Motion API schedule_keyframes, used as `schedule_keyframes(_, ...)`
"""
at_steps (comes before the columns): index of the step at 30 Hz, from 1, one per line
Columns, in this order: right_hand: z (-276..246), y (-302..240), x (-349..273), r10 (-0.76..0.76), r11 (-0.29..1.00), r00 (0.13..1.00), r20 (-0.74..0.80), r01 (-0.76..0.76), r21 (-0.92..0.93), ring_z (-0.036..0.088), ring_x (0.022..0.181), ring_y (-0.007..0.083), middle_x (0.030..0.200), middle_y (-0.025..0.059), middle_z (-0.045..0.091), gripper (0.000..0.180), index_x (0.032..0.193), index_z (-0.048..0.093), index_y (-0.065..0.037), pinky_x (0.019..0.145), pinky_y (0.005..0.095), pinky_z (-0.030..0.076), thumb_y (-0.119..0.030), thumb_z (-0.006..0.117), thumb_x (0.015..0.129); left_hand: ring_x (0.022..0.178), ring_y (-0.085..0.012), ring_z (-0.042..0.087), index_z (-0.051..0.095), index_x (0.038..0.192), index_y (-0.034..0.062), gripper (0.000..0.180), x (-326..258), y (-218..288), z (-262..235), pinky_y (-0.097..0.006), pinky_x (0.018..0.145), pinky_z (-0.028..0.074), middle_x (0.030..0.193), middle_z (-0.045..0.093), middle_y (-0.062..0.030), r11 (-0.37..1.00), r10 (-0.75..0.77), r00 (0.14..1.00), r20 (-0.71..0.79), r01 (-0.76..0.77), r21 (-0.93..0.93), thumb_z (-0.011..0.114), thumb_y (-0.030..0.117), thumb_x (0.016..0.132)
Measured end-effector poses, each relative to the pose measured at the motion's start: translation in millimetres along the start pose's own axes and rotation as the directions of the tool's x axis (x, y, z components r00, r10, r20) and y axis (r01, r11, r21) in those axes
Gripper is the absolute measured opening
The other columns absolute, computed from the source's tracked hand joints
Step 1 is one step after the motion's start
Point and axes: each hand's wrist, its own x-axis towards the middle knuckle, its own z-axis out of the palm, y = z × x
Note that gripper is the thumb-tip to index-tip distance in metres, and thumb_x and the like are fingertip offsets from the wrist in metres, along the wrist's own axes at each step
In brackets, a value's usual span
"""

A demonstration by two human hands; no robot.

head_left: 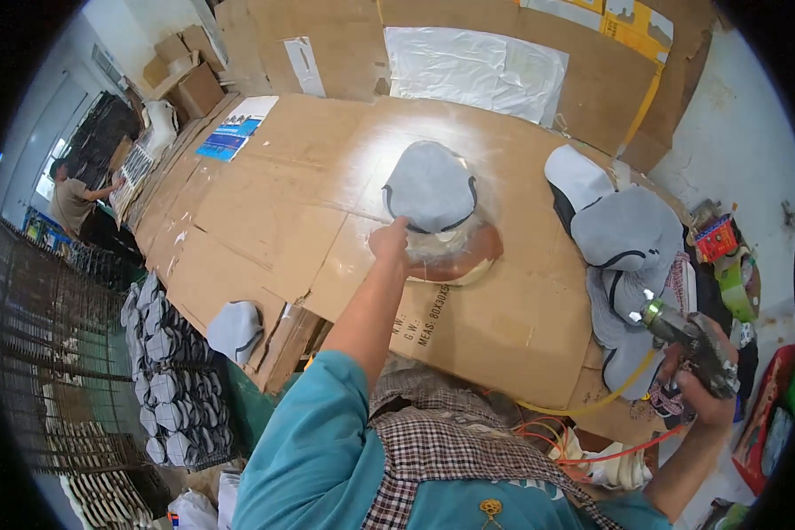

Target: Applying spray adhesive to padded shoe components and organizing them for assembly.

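Note:
A grey fabric pad with black curved edging (pixel 430 181) lies on a cardboard-covered table (pixel 247 212). My left hand (pixel 389 239) is closed on the near left edge of this pad, with the fingertips at its rim. Under and in front of the pad is a reddish-brown rounded piece (pixel 481 252) with a pale lower edge; the pad hides part of it. At the right, my right hand (pixel 693 382) is wrapped round a dark, stained spray gun (pixel 708 355) with a greenish front end. The gun is held off to the right, away from the pad.
Several similar grey pads (pixel 627 225) are heaped at the table's right. One grey pad (pixel 234 329) lies at the near left corner; more fill a rack (pixel 172 389). A yellow hose (pixel 592 405) and red hose (pixel 618 458) run before me. Another person (pixel 75 199) works far left.

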Motion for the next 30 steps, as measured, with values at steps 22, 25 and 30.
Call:
schedule_keyframes(22,115.8,105.9,-17.3,0.265,0.923,0.963,0.046,-0.267,0.278,0.056,0.073,0.0142,0.08,0.005,0.056,0.032,0.1,0.049,0.003,0.069,0.0283,0.046,-0.006,0.063,0.072,0.083,-0.0229,0.051,0.054,0.085,0.0126,0.018,-11.8,147.4,-149.0,-0.05,0.086,0.035,0.08,0.052,-0.0013,0.902,0.057,0.962,0.267,0.064,-0.426,0.056,0.024,0.07)
schedule_keyframes(25,146.5,99.4,-12.7,0.304,0.926,0.95,0.065,-0.311,0.214,0.056,0.073,0.0143,0.08,0.0053,0.056,0.031,0.099,0.05,0.003,0.069,0.0276,0.046,-0.005,0.063,0.072,0.081,-0.0215,0.052,0.054,0.081,0.0132,0.014,30.1,172.3,-195.1,-0.052,0.088,0.033,0.073,0.052,0.0001,0.888,0.03,0.971,0.237,0.083,-0.452,0.055,0.022,0.07)
schedule_keyframes(30,209.3,76.2,8.4,0.366,0.913,0.927,0.081,-0.375,0.163,0.056,0.073,0.0157,0.081,0.0072,0.057,0.03,0.097,0.052,0.003,0.071,0.0298,0.047,-0.005,0.063,0.071,0.077,-0.0216,0.055,0.051,0.067,0.0121,0.009,131.7,209.4,-283.5,-0.054,0.091,0.029,0.062,0.05,0.0,0.864,0.05,0.989,0.142,0.028,-0.503,0.057,0.019,0.067)
